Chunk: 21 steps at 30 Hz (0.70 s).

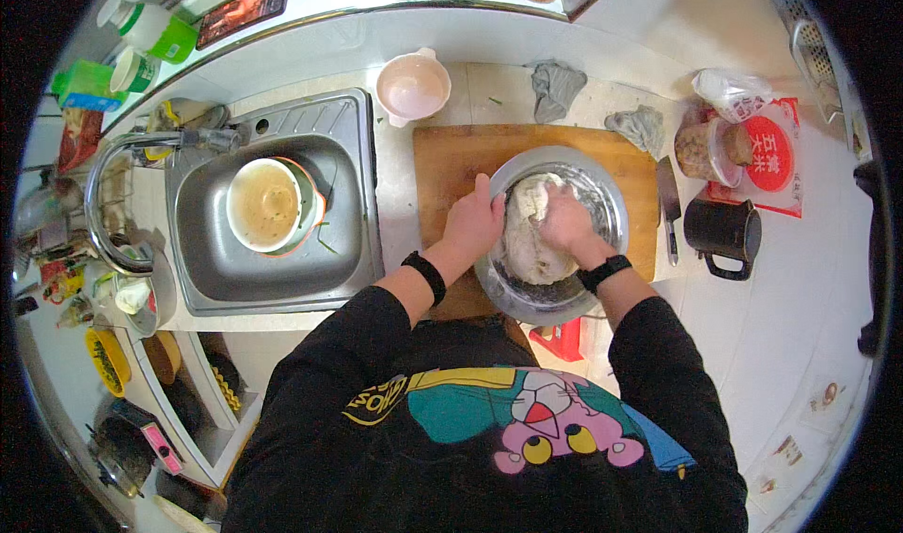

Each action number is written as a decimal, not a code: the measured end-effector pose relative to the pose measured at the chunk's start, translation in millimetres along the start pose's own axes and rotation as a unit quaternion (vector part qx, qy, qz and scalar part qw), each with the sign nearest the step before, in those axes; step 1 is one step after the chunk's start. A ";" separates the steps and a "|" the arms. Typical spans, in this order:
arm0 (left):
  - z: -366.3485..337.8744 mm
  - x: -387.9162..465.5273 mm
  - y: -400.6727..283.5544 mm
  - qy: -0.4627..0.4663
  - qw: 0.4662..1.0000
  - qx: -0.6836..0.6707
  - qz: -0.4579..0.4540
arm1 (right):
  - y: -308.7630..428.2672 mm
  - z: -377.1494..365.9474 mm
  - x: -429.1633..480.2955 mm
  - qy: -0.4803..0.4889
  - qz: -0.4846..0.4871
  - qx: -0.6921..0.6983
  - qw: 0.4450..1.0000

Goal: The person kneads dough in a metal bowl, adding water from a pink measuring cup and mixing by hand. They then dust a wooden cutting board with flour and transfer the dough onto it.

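Note:
A metal bowl point(611, 205) rests on a wooden cutting board point(455, 159), overhanging its near edge. Inside lies a long, pale lump of dough point(530, 240), with whitish residue on the bowl's wall around it. My left hand point(476, 212) grips the bowl's left rim, thumb pointing away from me. Against the dough's upper right side presses my right hand point(564, 221), its fingers curled and partly hidden in the dough. A black band circles each wrist.
A kitchen knife point(668, 208) lies right of the board, beside a black mug point(722, 236) and a plastic tub point(698, 153). Crumpled grey plastic point(557, 90) lies behind. Left is a steel sink point(282, 282) holding stacked bowls point(264, 205); a pink bowl point(413, 87) stands near its back corner.

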State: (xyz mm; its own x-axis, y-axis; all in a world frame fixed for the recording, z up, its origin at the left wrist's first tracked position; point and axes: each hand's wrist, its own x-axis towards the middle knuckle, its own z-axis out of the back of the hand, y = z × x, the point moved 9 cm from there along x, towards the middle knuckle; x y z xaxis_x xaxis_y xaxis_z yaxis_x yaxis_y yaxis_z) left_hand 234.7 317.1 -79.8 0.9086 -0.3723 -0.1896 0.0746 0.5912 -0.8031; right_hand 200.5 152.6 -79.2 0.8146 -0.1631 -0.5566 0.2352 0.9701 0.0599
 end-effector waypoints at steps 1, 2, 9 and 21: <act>0.6 -0.4 -1.1 -0.006 1.000 0.003 -0.002 | 10.5 0.2 -0.7 0.011 0.044 -0.029 0.999; 0.1 -0.8 -0.1 -0.004 1.000 -0.004 0.007 | 21.0 4.8 -4.9 -0.018 0.086 -0.037 0.995; 6.4 1.9 -1.8 0.015 0.999 0.027 0.037 | 72.5 -23.7 -63.4 0.035 0.344 -0.150 0.926; 17.7 -6.3 18.3 -0.046 0.996 0.000 0.075 | -24.8 25.5 -130.3 -0.263 0.090 0.111 0.954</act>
State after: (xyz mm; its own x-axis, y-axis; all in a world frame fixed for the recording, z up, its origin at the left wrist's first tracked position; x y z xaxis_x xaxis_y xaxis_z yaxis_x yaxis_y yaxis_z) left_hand 237.6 342.9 -83.3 0.9433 -0.2124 -0.2549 -0.0651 0.6349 -0.7699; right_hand 102.1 145.2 12.9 0.9921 -0.1211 -0.0316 0.1249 0.9386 0.3216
